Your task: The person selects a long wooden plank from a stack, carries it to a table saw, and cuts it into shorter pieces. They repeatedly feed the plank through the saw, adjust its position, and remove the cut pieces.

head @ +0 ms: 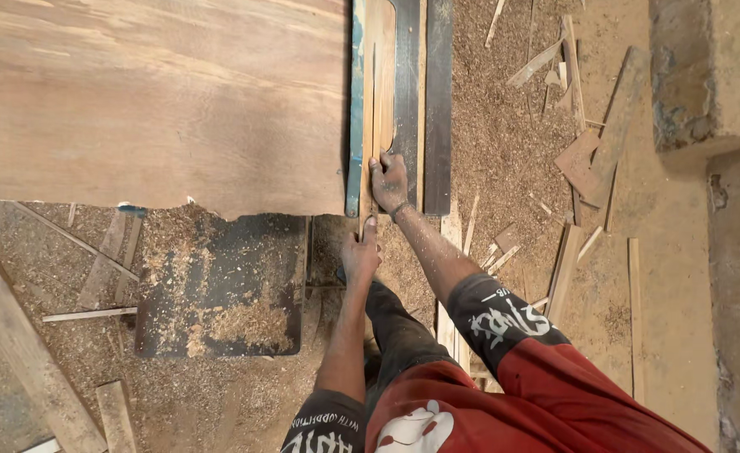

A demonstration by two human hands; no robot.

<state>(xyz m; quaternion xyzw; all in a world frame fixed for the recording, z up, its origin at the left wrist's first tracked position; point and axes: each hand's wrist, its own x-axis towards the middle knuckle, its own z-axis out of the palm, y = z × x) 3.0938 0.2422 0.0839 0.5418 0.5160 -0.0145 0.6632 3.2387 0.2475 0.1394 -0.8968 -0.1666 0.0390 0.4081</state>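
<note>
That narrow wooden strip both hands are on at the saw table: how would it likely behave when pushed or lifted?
The wooden strip is long and very thin, so it would probably flex and feel light if lifted by one end. The left hand is at its near end and the right hand presses beside it; such a thin strip might bow sideways or snap. Sawdust on the table may let it slide easily.

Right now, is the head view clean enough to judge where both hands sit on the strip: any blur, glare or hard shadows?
Head view: even daylight, no glare, soft shadows; left hand, right hand and wood strip sharp; slight wide-angle bending at edges.
</note>
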